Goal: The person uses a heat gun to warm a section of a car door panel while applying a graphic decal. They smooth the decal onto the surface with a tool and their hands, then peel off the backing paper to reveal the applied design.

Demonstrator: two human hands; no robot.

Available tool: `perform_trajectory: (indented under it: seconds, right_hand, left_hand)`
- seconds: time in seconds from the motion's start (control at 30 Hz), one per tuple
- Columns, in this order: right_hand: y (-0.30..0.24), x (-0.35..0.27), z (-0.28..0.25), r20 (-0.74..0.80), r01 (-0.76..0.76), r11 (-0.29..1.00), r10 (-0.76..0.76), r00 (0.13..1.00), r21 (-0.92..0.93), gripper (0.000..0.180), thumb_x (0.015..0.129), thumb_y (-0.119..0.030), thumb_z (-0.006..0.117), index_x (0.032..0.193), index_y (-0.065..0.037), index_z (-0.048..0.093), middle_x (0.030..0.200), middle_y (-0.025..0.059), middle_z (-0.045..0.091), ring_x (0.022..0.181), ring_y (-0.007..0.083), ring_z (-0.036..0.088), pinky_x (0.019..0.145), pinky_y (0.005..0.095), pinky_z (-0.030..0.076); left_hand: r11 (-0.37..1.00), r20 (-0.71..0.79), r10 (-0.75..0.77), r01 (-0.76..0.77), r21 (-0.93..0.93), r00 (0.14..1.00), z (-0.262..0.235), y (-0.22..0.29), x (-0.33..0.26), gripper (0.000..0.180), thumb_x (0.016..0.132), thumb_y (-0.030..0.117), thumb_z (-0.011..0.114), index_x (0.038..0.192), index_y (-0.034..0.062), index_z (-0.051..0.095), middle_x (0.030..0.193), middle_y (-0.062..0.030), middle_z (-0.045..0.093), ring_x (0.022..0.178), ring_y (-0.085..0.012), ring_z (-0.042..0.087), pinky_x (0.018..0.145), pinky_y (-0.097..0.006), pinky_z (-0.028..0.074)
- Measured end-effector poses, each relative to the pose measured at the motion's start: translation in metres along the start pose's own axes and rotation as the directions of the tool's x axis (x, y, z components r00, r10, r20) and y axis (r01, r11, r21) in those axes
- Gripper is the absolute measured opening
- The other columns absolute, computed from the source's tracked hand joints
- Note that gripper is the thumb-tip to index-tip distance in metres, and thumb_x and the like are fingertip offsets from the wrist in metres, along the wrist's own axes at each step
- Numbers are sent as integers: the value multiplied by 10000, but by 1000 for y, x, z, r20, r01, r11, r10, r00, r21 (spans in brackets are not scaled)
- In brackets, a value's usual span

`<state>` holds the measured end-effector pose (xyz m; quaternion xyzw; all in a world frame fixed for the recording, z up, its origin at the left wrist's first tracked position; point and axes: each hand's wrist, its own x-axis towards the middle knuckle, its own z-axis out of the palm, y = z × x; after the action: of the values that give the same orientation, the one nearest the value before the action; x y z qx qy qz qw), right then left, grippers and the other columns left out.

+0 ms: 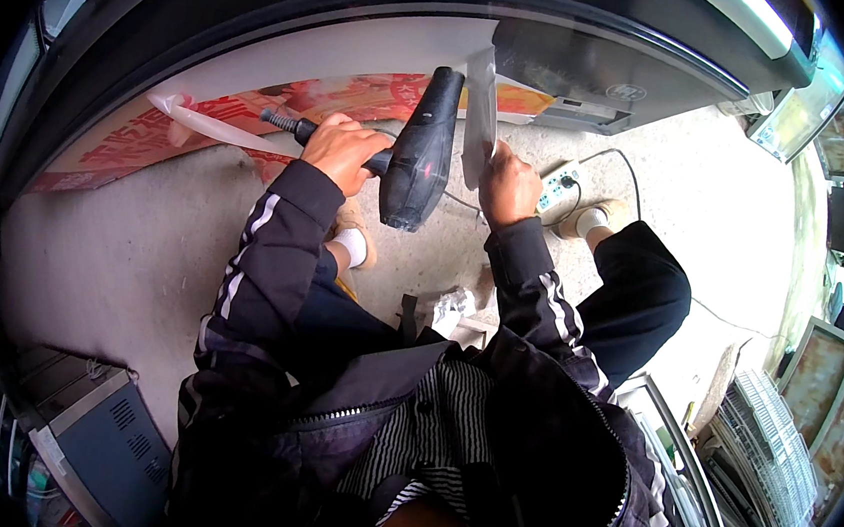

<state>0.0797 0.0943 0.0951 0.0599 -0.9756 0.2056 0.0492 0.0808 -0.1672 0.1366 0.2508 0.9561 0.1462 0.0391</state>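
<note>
My left hand (341, 152) is wrapped round the handle of a black hair dryer (420, 153). Its narrow nozzle points up at the front of a large black cabinet or appliance (599, 73). My right hand (511, 185) is closed on the lower end of a pale strip of film (480, 118). This strip hangs away from the panel, just right of the nozzle. Left of it, a white and red printed sticker sheet (357, 92) covers the panel's lower front. A loose, curled pale edge (198, 122) stands out at its left end. Bare black panel shows to the right.
A white power strip (557, 189) with a plug in it lies by my right foot; its cord runs over the concrete floor (142, 249). A grey vented metal box (115, 447) stands lower left. White wire racks (763, 444) and metal frames lean at the right.
</note>
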Motion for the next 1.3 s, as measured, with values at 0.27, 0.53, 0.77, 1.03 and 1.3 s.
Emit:
perform_trajectory:
  seconds: [0.27, 0.53, 0.77, 1.03, 1.3]
  right_hand:
    - [64, -103, 46, 333, -27, 999, 34, 942, -27, 230, 905, -304, 520, 1014, -139, 638, 775, 198, 673, 706, 412, 655, 638, 506, 528]
    - [157, -144, 149, 717, 114, 964, 97, 690, -239, 621, 732, -547, 711, 1159, -106, 614, 1183, 150, 637, 1033, 366, 627, 862, 505, 490]
    - [104, 61, 85, -137, -61, 483, 365, 921, 874, 237, 866, -171, 715, 1049, -25, 680, 962, 98, 714, 875, 152, 668, 830, 279, 507]
    - [47, 129, 68, -299, -138, 747, 419, 857, 650, 204, 795, -181, 754, 956, -65, 706, 909, 87, 692, 859, 205, 678, 794, 312, 513]
    - [42, 136, 79, -422, -69, 802, 382, 822, 593, 133, 780, -192, 739, 849, -85, 700, 832, 61, 662, 799, 220, 634, 754, 351, 483]
  left_hand:
    - [999, -12, -2, 3, 42, 1000, -4, -2, -13, 427, 658, 81, 779, 1067, 120, 664, 982, -54, 690, 984, -240, 622, 978, -381, 377]
    - [1000, -10, 8, -8, -3, 1000, -10, 5, -3, 482, 634, 60, 779, 1097, 113, 658, 1034, -69, 683, 1034, -258, 604, 1010, -391, 367]
    - [999, 7, 34, -33, -34, 999, -3, 10, 8, 489, 639, 44, 771, 1108, 107, 648, 1012, -75, 683, 1019, -254, 607, 1008, -387, 364]
    - [999, 29, 1, 0, -47, 1000, -7, 1, -2, 509, 633, 26, 757, 1120, 102, 632, 1021, -89, 674, 1042, -264, 598, 1018, -395, 358]
    - [999, -32, 17, -18, -32, 999, -12, 2, 1, 429, 641, 39, 765, 1052, 111, 663, 981, -62, 685, 983, -248, 613, 989, -378, 373]
